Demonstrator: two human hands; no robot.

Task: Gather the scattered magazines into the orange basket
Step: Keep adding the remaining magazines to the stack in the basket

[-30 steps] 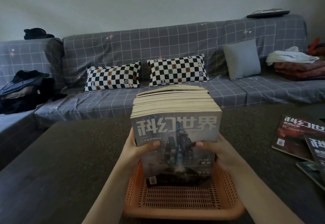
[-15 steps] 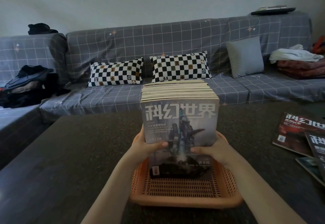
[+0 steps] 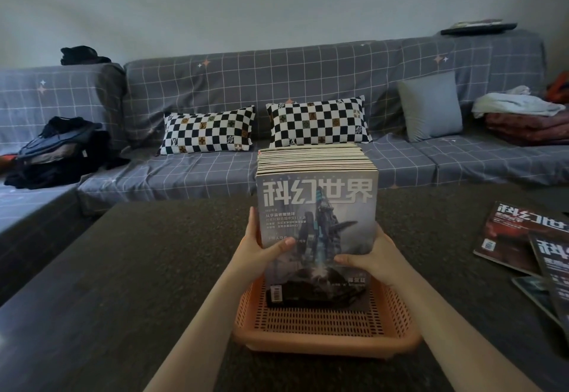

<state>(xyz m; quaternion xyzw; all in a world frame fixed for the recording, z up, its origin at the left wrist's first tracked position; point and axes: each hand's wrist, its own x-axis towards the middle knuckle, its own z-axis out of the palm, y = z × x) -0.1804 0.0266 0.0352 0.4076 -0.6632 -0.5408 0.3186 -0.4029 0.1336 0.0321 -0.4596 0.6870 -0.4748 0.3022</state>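
a thick magazine stack (image 3: 317,231) stands upright in the orange basket (image 3: 326,334), lower centre. your left hand (image 3: 261,251) and right hand (image 3: 374,257) clamp its sides, thumbs pressed on the front cover. loose magazines (image 3: 520,237) at right remain to gather.

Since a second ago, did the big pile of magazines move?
Yes. The stack of magazines went from leaning toward the sofa to standing upright, lower end in the orange basket, held by the left hand and right hand.
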